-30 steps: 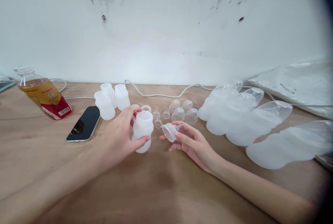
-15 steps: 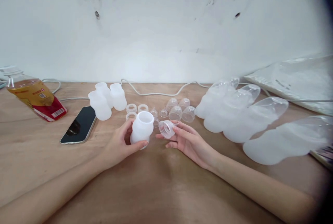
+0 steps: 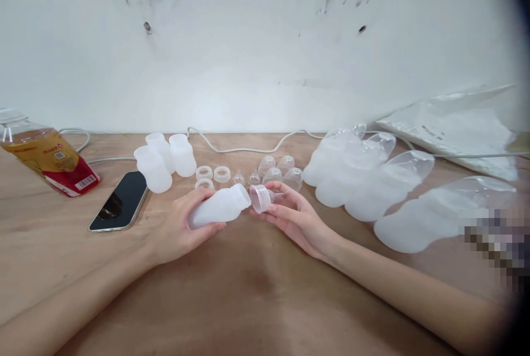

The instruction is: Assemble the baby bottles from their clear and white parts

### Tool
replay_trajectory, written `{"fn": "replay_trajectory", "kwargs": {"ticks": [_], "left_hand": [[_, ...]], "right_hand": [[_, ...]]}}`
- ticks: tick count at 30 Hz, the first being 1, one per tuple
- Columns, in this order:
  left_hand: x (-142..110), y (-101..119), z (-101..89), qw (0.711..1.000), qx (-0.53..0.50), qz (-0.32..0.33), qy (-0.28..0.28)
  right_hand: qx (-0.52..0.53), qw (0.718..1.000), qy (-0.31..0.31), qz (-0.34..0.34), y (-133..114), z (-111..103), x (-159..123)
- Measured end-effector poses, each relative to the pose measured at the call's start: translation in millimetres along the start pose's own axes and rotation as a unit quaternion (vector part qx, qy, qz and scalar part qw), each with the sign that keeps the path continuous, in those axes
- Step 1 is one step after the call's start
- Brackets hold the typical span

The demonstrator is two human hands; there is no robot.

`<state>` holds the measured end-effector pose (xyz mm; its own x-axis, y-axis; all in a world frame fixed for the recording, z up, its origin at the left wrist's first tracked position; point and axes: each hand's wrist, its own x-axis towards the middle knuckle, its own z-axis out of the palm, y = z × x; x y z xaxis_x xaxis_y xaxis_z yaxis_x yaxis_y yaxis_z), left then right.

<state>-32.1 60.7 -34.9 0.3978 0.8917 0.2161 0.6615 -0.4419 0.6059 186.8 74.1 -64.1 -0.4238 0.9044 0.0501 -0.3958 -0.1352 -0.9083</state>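
My left hand (image 3: 182, 223) is wrapped around a frosted white baby bottle body (image 3: 219, 205), tilted so that its mouth points right. Facing that mouth, very close to it, is a clear threaded collar with a nipple (image 3: 261, 199), pinched in the fingers of my right hand (image 3: 296, 215). Whether collar and bottle rim touch I cannot tell. Just behind the bottle lie several loose white rings (image 3: 222, 174) and clear nipples (image 3: 254, 178). Clear dome caps (image 3: 269, 165) stand behind my right hand.
Frosted bottle bodies (image 3: 153, 169) stand at back left, beside a phone (image 3: 120, 201) and a drink bottle (image 3: 53, 157). Several capped baby bottles (image 3: 399, 229) stand in a row at right. A white cable (image 3: 248, 150) runs along the wall, near a plastic bag (image 3: 447, 129).
My left hand has tipped the bottle body from upright to leaning right. The collar in my right hand has come up to its mouth. The view has shifted slightly rightward.
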Motion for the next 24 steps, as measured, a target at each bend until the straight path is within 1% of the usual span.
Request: {"fn": "replay_trajectory", "kwargs": {"ticks": [3,6,9,12,14,16,19,20,21,22,23,24], "left_hand": [[2,3,-2.2,0.999,0.01,-0.011,-0.047],[3,5,-3.3,0.993,-0.031,-0.037,-0.104],[5,6,-5.7,0.986,-0.075,-0.071,-0.129],[8,4,-9.9,0.976,-0.117,-0.092,-0.161],[10,2,-13.2,0.959,-0.161,-0.109,-0.208],[11,-1,-16.5,0.928,-0.22,-0.153,-0.258],[12,-7,-20.0,0.854,-0.324,-0.258,-0.314],[12,-8,-20.8,0.831,-0.35,-0.283,-0.325],[12,-9,-21.4,0.816,-0.366,-0.295,-0.334],[13,-9,-22.1,0.814,-0.37,-0.297,-0.335],[13,-8,-22.9,0.824,-0.36,-0.287,-0.33],[14,-6,-23.7,0.845,-0.335,-0.269,-0.319]], "right_hand": [[-0.039,0.999,-0.035,-0.014,2,0,-2],[-0.062,0.995,-0.076,-0.028,4,0,-2],[-0.086,0.992,-0.087,-0.039,5,-1,-1],[-0.123,0.987,-0.094,-0.033,3,-2,0],[-0.148,0.982,-0.113,-0.025,0,-2,-1],[-0.171,0.975,-0.137,-0.025,-3,-1,-3],[-0.213,0.961,-0.163,-0.064,-5,0,-3],[-0.228,0.955,-0.169,-0.082,-6,0,-3],[-0.239,0.951,-0.173,-0.096,-5,0,-3],[-0.246,0.948,-0.173,-0.106,-5,0,-2],[-0.249,0.947,-0.17,-0.111,-4,0,-2],[-0.251,0.948,-0.162,-0.108,-4,0,-2]]}}
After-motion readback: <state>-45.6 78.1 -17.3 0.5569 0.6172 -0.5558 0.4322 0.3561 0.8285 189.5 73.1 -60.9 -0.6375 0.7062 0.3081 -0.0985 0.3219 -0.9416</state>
